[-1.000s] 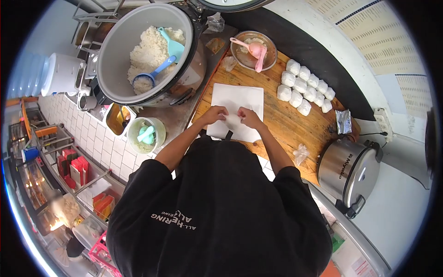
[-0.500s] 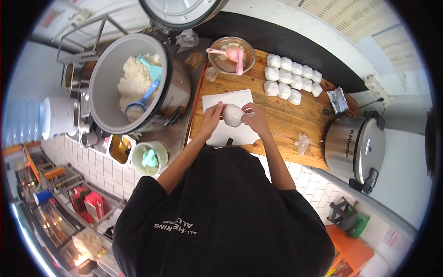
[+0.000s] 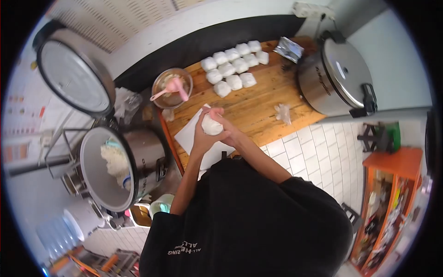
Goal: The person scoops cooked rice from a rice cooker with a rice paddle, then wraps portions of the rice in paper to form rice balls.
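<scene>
Both hands are cupped round a wrapped rice ball (image 3: 212, 125), white and rounded, above a white sheet (image 3: 185, 135) on the wooden table. My left hand (image 3: 201, 138) presses on its left side, and my right hand (image 3: 227, 131) closes on it from the right. Part of the ball is hidden by the fingers. Several similar white wrapped rice balls (image 3: 240, 65) stand in rows toward the back of the table.
To the left, an open rice cooker (image 3: 106, 168) holds white rice. A metal bowl (image 3: 159, 84) with pink scoops sits at the table's back left. A crumpled plastic bag (image 3: 283, 113), a silver packet (image 3: 289, 49) and a closed Miyako cooker (image 3: 315, 83) are on the right.
The view has turned, so the table's contents appear shifted left. My hands have gone from holding the wrapped ball by its sides with fingertips to cupping it closely.
</scene>
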Action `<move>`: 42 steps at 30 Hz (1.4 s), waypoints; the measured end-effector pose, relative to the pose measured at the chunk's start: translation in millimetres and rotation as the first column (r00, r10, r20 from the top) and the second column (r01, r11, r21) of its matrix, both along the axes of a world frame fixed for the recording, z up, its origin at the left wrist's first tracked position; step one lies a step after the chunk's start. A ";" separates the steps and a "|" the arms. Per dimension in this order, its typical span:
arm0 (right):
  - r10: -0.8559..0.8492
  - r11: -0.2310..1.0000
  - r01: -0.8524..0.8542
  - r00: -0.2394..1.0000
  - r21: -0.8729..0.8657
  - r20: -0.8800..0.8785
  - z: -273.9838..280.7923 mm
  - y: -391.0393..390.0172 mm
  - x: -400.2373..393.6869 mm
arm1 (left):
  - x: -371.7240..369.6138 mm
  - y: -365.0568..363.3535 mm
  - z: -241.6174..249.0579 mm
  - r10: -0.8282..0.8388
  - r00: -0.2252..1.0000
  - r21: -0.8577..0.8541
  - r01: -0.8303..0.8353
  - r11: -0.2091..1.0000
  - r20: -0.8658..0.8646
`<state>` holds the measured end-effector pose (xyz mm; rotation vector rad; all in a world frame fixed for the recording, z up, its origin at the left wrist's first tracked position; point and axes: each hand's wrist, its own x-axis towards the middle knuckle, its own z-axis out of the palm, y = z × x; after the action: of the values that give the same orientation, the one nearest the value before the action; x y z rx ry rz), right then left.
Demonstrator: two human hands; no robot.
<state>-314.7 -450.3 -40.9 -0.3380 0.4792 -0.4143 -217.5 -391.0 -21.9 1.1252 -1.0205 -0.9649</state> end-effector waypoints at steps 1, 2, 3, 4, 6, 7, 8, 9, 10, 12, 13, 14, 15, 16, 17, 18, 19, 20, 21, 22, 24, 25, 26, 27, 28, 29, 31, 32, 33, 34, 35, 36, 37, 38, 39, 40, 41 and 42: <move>0.007 1.000 -0.007 1.000 -0.019 -0.003 -15.5 -5.4 1.0 | -3.1 -7.4 -2.5 -0.029 1.000 0.000 0.029 1.000 -0.002; -0.005 1.000 0.005 1.000 -0.017 -0.006 -17.2 -8.5 -3.3 | -5.7 -12.2 -7.8 0.035 0.998 0.118 -0.041 0.992 0.047; -0.253 0.953 0.198 0.935 -0.229 -0.247 -18.9 -10.8 -6.6 | -7.9 -15.7 -13.2 0.107 0.989 0.230 -0.129 0.965 0.106; -0.502 0.833 0.301 0.764 -0.464 -0.405 -20.5 -11.4 -8.1 | -8.8 -16.9 -18.5 0.179 0.968 0.336 -0.229 0.914 0.174; -0.537 0.817 0.362 0.762 -0.449 -0.363 -21.7 -21.6 -24.1 | -19.9 -34.2 -29.5 0.247 0.968 0.424 -0.242 0.873 0.044; -0.490 0.733 0.159 0.798 -0.662 -0.351 -23.7 -26.4 -34.3 | -25.5 -44.7 -45.4 0.299 0.934 0.426 -0.193 0.884 -0.197; -0.432 0.576 -0.053 0.828 -0.816 -0.358 -26.0 -29.9 -44.8 | -31.9 -50.4 -61.4 0.337 0.837 0.418 -0.146 0.897 -0.430; -0.549 0.468 -0.125 0.735 -0.875 -0.399 -27.4 -35.0 -52.5 | -37.7 -55.4 -65.8 0.167 0.915 0.408 -0.003 0.913 -0.368; -0.517 0.472 -0.157 0.748 -0.868 -0.417 -33.7 -45.0 -63.5 | -45.2 -54.7 -69.4 0.206 0.901 0.418 -0.031 0.908 -0.381; -0.400 0.789 0.072 0.815 -0.611 -0.420 -64.0 -86.3 -85.4 | -52.2 -62.8 -56.3 0.279 0.954 0.527 -0.183 0.830 -0.108; -0.499 0.747 0.031 0.687 -0.664 -0.529 -109.6 -119.4 -100.8 | -45.2 -68.9 -68.7 0.165 0.926 0.508 -0.328 0.796 0.339; -0.545 0.745 0.037 0.609 -0.666 -0.576 -110.7 -150.8 -110.7 | -38.4 -62.4 -65.3 0.218 0.917 0.515 -0.372 0.772 0.335; -0.674 0.573 -0.174 0.456 -0.801 -0.581 -162.8 -195.5 -129.6 | -26.8 -52.5 -55.0 0.182 0.963 0.526 -0.262 0.809 0.198; -0.874 0.358 -0.062 0.327 -0.932 -0.358 -218.9 -228.9 -141.5 | -15.2 -39.7 -49.6 0.140 0.988 0.512 -0.152 0.845 0.062; -0.889 0.389 -0.313 0.121 -0.867 -0.443 -203.2 -249.3 -144.2 | -5.8 -22.2 -56.6 0.141 0.990 0.495 -0.135 0.858 0.025; -0.840 0.493 -0.393 0.019 -0.776 -0.543 -219.6 -277.1 -150.3 | -3.1 -9.0 -67.2 0.211 0.977 0.500 -0.201 0.842 0.037; -0.823 0.489 -0.449 0.049 -0.748 -0.566 -222.8 -294.3 -150.9 | 0.2 7.8 -78.5 0.164 0.983 0.530 -0.181 0.829 0.080; -0.797 0.378 -0.528 0.233 -0.760 -0.558 -192.5 -292.6 -146.4 | 4.4 28.6 -82.6 0.130 0.983 0.565 -0.179 0.806 0.126; -0.757 0.331 -0.545 0.334 -0.771 -0.561 -207.5 -297.0 -94.7 | 4.2 44.8 -79.6 0.161 0.969 0.619 -0.244 0.747 0.188; -0.818 0.250 -0.612 0.282 -0.750 -0.502 -225.4 -288.5 -108.6 | 4.4 66.7 -105.0 0.268 0.955 0.565 -0.292 0.772 0.128; -0.930 0.096 -0.711 0.184 -0.697 -0.317 -265.5 -301.6 -151.6 | 2.3 99.3 -82.7 0.368 0.928 0.671 -0.312 0.672 0.063; -0.973 0.035 -0.747 0.127 -0.663 -0.195 -285.6 -326.1 -169.7 | -1.2 118.7 -91.9 0.414 0.904 0.669 -0.372 0.643 0.105; -0.997 -0.005 -0.783 0.052 -0.622 -0.057 -302.2 -335.2 -132.7 | -2.2 133.1 -106.3 0.440 0.888 0.667 -0.411 0.622 0.138; -0.994 -0.041 -0.773 0.098 -0.634 -0.055 -275.8 -321.7 -92.1 | -5.4 147.4 -106.7 0.469 0.870 0.655 -0.445 0.611 0.154; -0.985 -0.058 -0.747 0.149 -0.663 -0.081 -251.9 -315.8 -107.3 | -6.7 160.5 -103.9 0.499 0.850 0.659 -0.474 0.584 0.169; -0.976 -0.074 -0.722 0.195 -0.688 -0.100 -219.6 -299.8 -95.0 | -7.8 174.0 -111.7 0.537 0.832 0.660 -0.481 0.577 0.137; -0.949 -0.108 -0.666 0.291 -0.738 -0.124 -142.0 -277.1 -46.9 | -11.6 197.7 -131.2 0.593 0.799 0.652 -0.502 0.568 0.098; -0.829 -0.143 -0.446 0.542 -0.883 -0.139 -99.4 -238.7 -15.3 | -13.0 206.6 -135.5 0.609 0.787 0.650 -0.511 0.562 0.093; -0.653 -0.104 -0.205 0.752 -0.973 -0.089 -58.8 -191.8 22.6 | -14.5 212.9 -132.5 0.635 0.768 0.656 -0.522 0.545 0.083; -0.373 -0.238 -0.084 0.928 -0.968 0.012 -26.4 -154.1 52.5 | -14.6 218.2 -135.9 0.651 0.755 0.662 -0.525 0.535 0.074; -0.040 -0.297 0.215 0.971 -0.930 0.237 50.0 -83.5 93.6 | -11.0 222.7 -133.9 0.622 0.776 0.645 -0.530 0.551 0.106; 0.154 -0.300 0.274 0.959 -0.914 0.237 100.0 -27.3 126.9 | -8.0 223.6 -132.3 0.591 0.795 0.627 -0.530 0.571 0.134; 0.311 -0.240 0.158 0.947 -0.958 0.078 145.9 24.0 151.7 | -3.8 225.1 -143.3 0.575 0.806 0.618 -0.523 0.587 0.136; 0.495 -0.329 0.198 0.869 -0.923 0.010 168.2 63.5 190.1 | 0.1 223.6 -136.5 0.583 0.801 0.610 -0.531 0.588 0.135; 0.555 -0.466 0.175 0.821 -0.867 -0.132 170.7 94.6 225.9 | 5.7 221.2 -121.1 0.500 0.841 0.572 -0.518 0.636 0.206; 0.591 -0.591 0.177 0.759 -0.787 -0.273 164.5 119.3 251.7 | 14.0 218.9 -110.5 0.420 0.861 0.535 -0.508 0.675 0.288; 0.609 -0.588 0.216 0.752 -0.780 -0.251 138.7 134.4 273.9 | 19.0 216.0 -126.3 0.395 0.872 0.473 -0.489 0.733 0.290; 0.459 -0.832 0.103 0.678 -0.544 -0.574 97.1 146.9 310.8 | 21.8 211.9 -143.3 0.379 0.872 0.406 -0.482 0.777 0.309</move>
<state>-3.9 -303.4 56.3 -2.5862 -0.9325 0.1747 -195.7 -179.1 -165.2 1.8176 -0.6424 -0.7373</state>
